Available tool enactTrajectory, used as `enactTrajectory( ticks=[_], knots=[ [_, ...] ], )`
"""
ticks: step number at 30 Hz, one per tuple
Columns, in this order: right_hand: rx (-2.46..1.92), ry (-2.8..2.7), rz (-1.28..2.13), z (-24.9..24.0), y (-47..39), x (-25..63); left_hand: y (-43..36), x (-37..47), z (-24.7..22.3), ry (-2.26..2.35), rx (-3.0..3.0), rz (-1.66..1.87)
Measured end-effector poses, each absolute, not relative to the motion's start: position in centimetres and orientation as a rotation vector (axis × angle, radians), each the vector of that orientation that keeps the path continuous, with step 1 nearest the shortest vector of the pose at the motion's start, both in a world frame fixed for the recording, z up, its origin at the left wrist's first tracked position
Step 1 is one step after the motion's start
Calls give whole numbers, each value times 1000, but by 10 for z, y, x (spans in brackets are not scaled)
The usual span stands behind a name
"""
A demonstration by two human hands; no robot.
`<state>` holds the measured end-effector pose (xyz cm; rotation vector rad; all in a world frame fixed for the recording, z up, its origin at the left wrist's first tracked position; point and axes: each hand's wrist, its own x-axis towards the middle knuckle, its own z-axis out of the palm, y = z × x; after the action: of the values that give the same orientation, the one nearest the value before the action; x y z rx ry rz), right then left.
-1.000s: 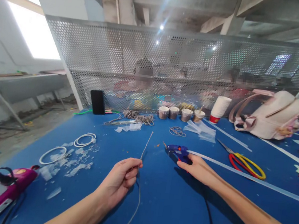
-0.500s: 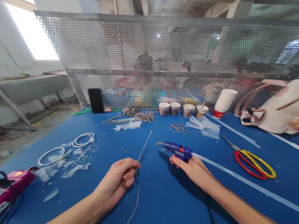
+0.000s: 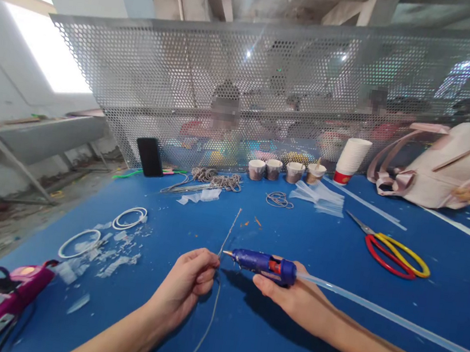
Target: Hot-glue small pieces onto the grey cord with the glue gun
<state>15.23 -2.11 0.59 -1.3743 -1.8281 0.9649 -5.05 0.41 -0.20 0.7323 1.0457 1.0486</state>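
Between its thumb and fingers, my left hand (image 3: 190,282) pinches a thin grey cord (image 3: 230,232). The cord's stiff upper end points up and away, while its loose tail curves down toward me. My right hand (image 3: 294,299) is wrapped round a blue hot glue gun (image 3: 264,263). A long clear glue stick (image 3: 373,309) runs out of the gun's back end to the right. The metal nozzle points left and is at the cord, just above my left fingertips; whether it touches I cannot tell. Bits of orange-brown residue (image 3: 258,222) lie on the table beyond the gun.
Red-and-yellow-handled scissors (image 3: 397,258) lie right. Behind are paper cups (image 3: 295,173), plastic strips (image 3: 319,197), coiled cord (image 3: 279,200), a phone (image 3: 149,157) and a backpack (image 3: 444,169). White rings (image 3: 129,218), scraps and a pink power strip (image 3: 5,304) lie left. A perforated metal screen (image 3: 177,87) borders the blue table.
My right hand has brought the glue gun left and toward me, so its nozzle is now at the cord. Residue that hung near the nozzle now lies on the table. My left hand stays nearly still.
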Motion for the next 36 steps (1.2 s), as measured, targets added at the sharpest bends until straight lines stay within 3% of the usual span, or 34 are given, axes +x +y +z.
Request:
enactTrajectory(
  ticks=[36],
  knots=[
    [-1368, -1900, 902, 5, -23, 151, 3, -50, 0, 1049, 760, 975]
  ],
)
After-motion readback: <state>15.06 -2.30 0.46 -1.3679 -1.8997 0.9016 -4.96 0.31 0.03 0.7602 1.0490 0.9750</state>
